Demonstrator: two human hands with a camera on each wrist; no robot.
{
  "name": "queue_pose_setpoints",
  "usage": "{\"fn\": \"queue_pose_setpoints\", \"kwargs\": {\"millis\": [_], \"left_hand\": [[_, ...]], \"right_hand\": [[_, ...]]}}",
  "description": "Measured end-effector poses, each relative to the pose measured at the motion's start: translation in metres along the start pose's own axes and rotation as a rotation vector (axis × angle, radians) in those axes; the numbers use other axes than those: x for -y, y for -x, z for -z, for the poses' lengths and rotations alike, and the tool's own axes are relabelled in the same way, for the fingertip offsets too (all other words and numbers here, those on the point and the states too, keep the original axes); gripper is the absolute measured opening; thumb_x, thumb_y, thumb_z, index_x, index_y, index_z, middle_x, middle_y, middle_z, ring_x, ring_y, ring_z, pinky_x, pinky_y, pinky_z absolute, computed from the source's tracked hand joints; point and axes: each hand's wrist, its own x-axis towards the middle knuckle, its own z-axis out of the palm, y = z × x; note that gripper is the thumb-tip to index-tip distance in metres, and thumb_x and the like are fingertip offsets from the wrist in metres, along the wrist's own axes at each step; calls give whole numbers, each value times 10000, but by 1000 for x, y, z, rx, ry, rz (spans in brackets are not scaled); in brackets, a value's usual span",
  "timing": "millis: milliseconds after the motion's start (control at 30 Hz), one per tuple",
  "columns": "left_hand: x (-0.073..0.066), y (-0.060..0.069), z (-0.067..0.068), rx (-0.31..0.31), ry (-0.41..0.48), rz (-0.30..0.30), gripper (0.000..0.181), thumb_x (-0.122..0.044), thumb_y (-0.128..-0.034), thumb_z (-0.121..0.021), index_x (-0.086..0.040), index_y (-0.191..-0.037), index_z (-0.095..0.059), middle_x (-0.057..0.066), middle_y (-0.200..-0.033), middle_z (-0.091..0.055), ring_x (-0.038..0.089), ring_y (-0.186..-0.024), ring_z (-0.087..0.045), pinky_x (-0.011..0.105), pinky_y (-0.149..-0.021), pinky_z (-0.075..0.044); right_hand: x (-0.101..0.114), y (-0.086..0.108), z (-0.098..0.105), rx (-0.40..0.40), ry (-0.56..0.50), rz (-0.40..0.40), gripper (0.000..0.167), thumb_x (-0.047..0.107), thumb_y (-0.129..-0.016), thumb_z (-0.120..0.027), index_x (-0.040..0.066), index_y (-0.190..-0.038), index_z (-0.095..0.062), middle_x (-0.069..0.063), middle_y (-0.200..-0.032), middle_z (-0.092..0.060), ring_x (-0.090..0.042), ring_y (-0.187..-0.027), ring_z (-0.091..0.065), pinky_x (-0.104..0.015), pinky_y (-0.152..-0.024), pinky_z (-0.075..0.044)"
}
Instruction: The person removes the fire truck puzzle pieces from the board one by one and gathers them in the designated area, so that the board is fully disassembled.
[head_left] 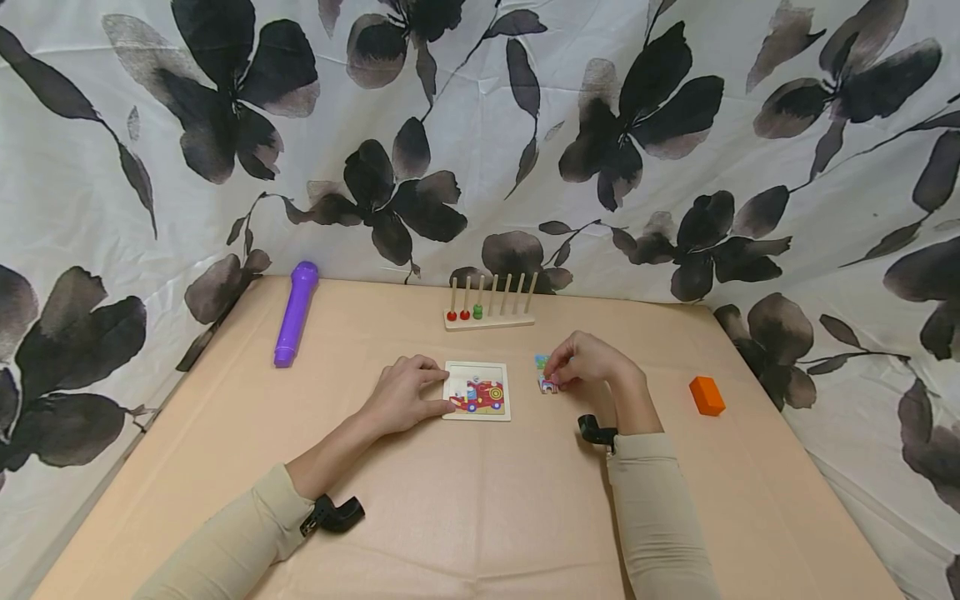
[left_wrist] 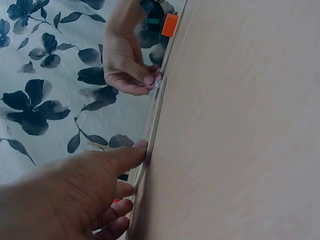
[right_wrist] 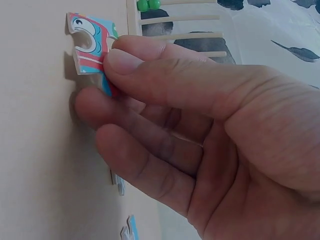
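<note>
A small square puzzle board (head_left: 477, 414) with a white frame and a red vehicle picture lies on the table. My left hand (head_left: 405, 393) holds it at its left side, thumb at the near corner and fingers farther up the edge. To the right of the board, my right hand (head_left: 592, 363) pinches a puzzle piece (right_wrist: 92, 42) between thumb and index finger. Red and blue, the piece shows a cartoon eye and a rounded notch. Other puzzle pieces (head_left: 542, 362) lie beside the right hand, partly hidden by it.
Behind the board stands a wooden peg counter (head_left: 489, 323) with red and green beads. A purple tube (head_left: 297, 315) lies at the back left, and an orange block (head_left: 707, 396) on the right. Floral cloth (head_left: 525, 125) hangs behind the table (head_left: 450, 517).
</note>
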Motion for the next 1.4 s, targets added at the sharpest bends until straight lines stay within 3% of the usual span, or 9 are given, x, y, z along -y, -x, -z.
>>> {"fn": "queue_pose_setpoints", "kwargs": {"millis": [300,667,1400], "left_hand": [[0,-1,0,2,-2,0,594,-474,-844,-844,-111,-1302,-739,53,-1284,-647,293,-1184,-533,503,-969,-381],[0,0,0,-5,-4,-10,589,-471,-839,-847,-111,-1293,-743,52,-1275,-650,289,-1166,-536,502,-948,-383],[1,0,-1,-12,2,-9,583,-467,-836,-852,-119,-1291,-745,52,-1281,-652,289,-1177,-537,508,-964,-381]], "right_hand": [[-4,0,0,7,6,-32,94,-28,-874,-778,-25,-963,-808,-80,-803,-762,-148,-651,-625,-278,-643,-535],[-4,1,1,30,14,-14,88,-35,-873,-776,-28,-954,-810,-123,-869,-784,-137,-665,-628,-267,-640,-527],[-8,0,1,39,9,-54,106,-25,-883,-769,6,-971,-820,-63,-838,-777,-138,-678,-617,-266,-658,-512]]}}
